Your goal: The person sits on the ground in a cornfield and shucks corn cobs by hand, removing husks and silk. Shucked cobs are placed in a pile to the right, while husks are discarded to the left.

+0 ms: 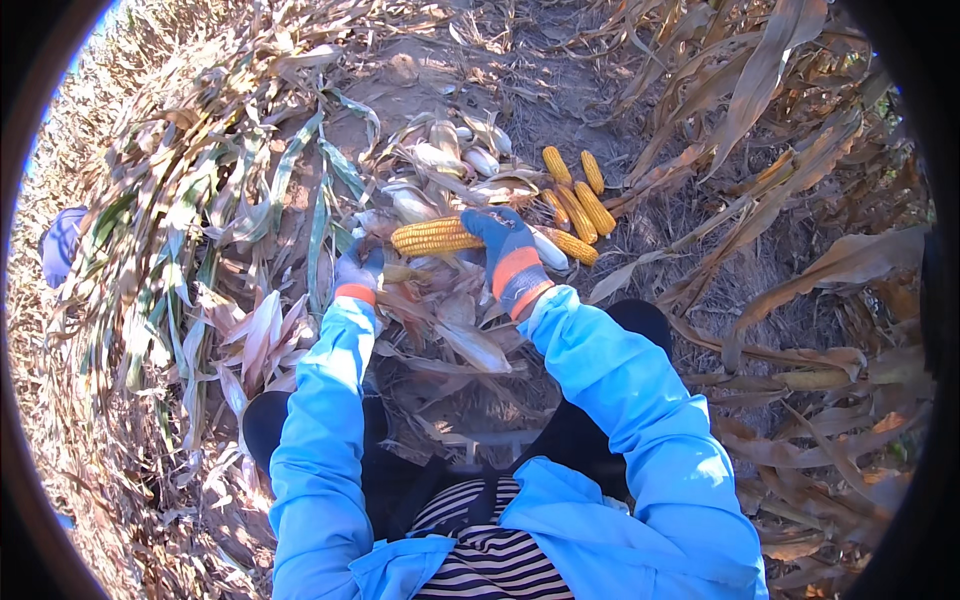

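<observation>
A bare yellow ear of corn (436, 237) lies sideways in front of me, its right end in the grip of my gloved right hand (504, 244). Beside the ear's left end is my gloved left hand (358, 266), fingers curled; whether it holds a piece of husk cannot be made out. Loose dry husks (472, 345) lie on the ground below both hands. Just beyond them is a pile of ears still in pale husks (442, 157). Several husked ears (581, 210) rest on the soil to the right of the pile, one (571, 245) close to my right hand.
Cut corn stalks and leaves (150, 247) are heaped along the left. Dry corn plants (795, 247) crowd the right side, with leaves reaching inward. A dark blue object (64, 246) lies at the far left. A metal frame (487, 442) shows between my legs.
</observation>
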{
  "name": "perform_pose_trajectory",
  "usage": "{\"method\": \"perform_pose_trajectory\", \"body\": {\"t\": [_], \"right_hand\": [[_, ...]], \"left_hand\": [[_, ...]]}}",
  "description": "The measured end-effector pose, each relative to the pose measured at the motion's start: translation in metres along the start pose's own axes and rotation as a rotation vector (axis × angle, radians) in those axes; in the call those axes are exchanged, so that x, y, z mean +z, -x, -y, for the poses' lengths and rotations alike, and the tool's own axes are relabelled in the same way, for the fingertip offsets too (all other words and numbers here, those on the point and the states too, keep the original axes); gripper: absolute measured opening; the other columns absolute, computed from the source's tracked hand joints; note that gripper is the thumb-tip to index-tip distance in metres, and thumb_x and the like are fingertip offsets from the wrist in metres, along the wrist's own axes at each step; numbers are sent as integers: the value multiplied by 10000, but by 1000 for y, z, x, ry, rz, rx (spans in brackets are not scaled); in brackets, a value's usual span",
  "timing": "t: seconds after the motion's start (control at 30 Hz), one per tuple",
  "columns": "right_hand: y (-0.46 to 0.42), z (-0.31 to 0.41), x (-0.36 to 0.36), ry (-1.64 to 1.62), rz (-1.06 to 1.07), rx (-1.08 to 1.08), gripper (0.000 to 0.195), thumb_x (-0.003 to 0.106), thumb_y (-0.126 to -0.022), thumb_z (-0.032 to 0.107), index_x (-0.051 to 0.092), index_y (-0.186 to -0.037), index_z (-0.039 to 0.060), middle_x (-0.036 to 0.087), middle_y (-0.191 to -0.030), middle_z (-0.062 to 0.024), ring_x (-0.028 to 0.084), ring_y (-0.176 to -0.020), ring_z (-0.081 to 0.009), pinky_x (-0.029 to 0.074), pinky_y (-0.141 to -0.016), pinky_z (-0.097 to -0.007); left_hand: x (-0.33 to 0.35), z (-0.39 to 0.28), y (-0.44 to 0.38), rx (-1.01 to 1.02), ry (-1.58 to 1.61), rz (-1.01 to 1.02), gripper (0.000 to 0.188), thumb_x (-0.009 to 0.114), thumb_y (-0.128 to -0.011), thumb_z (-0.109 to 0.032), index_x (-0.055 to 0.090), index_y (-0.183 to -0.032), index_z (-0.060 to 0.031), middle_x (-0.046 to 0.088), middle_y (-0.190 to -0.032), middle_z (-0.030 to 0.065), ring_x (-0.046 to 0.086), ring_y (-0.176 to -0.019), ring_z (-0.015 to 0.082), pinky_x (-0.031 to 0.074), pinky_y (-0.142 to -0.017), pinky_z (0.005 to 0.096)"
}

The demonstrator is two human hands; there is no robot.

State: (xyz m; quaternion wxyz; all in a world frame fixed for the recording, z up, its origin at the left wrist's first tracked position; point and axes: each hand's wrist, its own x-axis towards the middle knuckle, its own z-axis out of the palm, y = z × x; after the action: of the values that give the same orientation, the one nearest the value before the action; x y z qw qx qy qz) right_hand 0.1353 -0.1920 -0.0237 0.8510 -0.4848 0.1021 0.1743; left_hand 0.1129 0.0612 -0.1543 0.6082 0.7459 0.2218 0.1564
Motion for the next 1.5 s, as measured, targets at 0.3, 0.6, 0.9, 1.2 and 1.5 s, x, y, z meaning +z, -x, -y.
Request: {"method": "perform_pose_trajectory", "body": {"t": [0.3,0.6,0.9,1.2,1.5], "right_hand": [[-62,41,-43,-552,-259,-191,206,641,-805,169,563,-958,56,588,-874,-72,575,-751,-184,523,-598,-292],[-44,-16,-26,136,262,212,160,603,-820,156,558,-938,57,588,-753,-52,575,-621,-170,508,-558,-307],[-11,-8,-16,393,335,187,190,607,-802,172,556,-936,47,597,-767,-57,573,-607,-155,493,-534,-287],[-4,32,-13,444,467,83,222,581,-832,173,556,-990,19,597,-782,-66,576,-637,-137,489,-554,-260],[-15,75,-43,178,384,-22,248,616,-829,170,563,-1016,17,619,-831,-95,586,-663,-156,507,-559,-281]], "left_hand": [[-26,-36,10,252,-171,22,312,653,-774,-141,605,-1057,-20,652,-917,65,600,-855,147,455,-802,279],[-42,-115,32,414,-146,-133,247,659,-775,-81,599,-1003,-7,636,-916,80,587,-845,141,459,-777,261],[-108,-179,60,801,-550,-285,243,642,-773,-115,614,-998,-31,624,-900,125,601,-804,209,470,-719,304],[-283,-179,91,939,-1485,-398,294,658,-698,-188,626,-977,-100,604,-820,99,564,-793,290,435,-736,387],[-459,-80,144,-447,-1601,-306,539,702,-710,-242,512,-1203,-135,545,-1135,189,548,-1006,323,434,-880,414]]}}
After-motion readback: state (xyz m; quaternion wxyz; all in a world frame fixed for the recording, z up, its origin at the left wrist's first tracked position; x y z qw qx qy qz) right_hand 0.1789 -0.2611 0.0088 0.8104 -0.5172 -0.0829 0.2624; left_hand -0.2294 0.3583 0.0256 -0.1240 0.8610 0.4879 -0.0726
